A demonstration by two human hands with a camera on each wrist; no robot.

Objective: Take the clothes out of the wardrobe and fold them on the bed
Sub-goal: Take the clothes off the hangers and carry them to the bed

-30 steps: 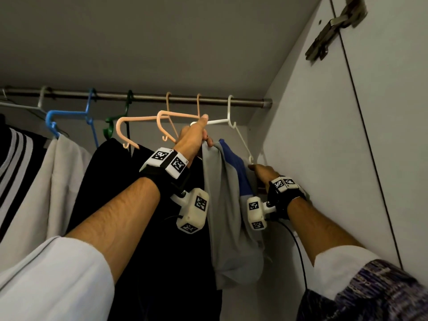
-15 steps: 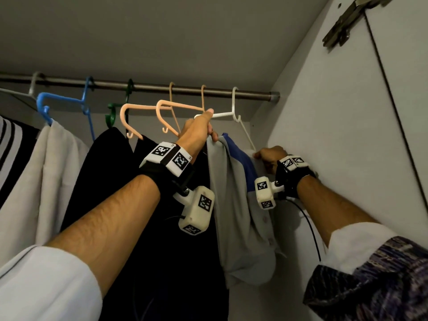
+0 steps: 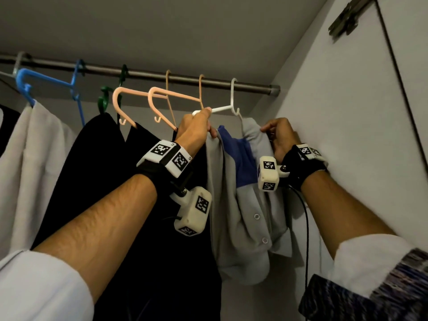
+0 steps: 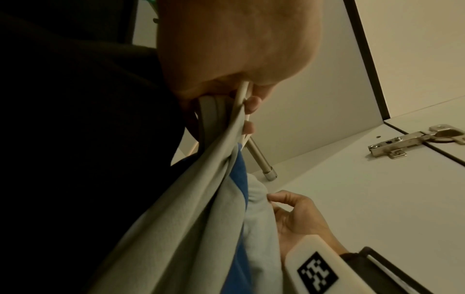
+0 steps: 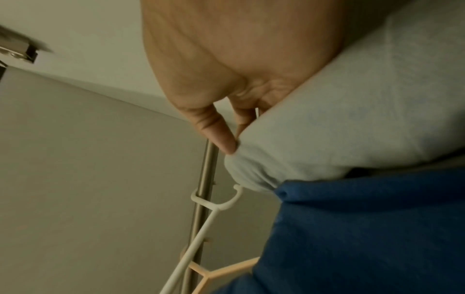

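Note:
A grey and blue garment (image 3: 240, 205) (image 4: 201, 208) (image 5: 352, 129) hangs from a white hanger (image 3: 231, 105) (image 5: 214, 208) at the right end of the wardrobe rail (image 3: 162, 76). My left hand (image 3: 196, 126) (image 4: 241, 103) grips the hanger's left arm together with the garment's left shoulder. My right hand (image 3: 275, 133) (image 4: 284, 210) (image 5: 226, 129) pinches the garment's right shoulder near the hanger's right arm, close to the wardrobe's side wall (image 3: 335, 135).
Left of it hang two peach hangers (image 3: 139, 98) with black clothes (image 3: 99, 181), a green hanger (image 3: 104, 100), a blue hanger (image 3: 46, 82) with a white garment (image 3: 34, 158). The door hinge (image 3: 347, 17) sits at upper right.
My right hand has risen from the garment's lower side to its right shoulder and now pinches it there. My left hand stays on the hanger.

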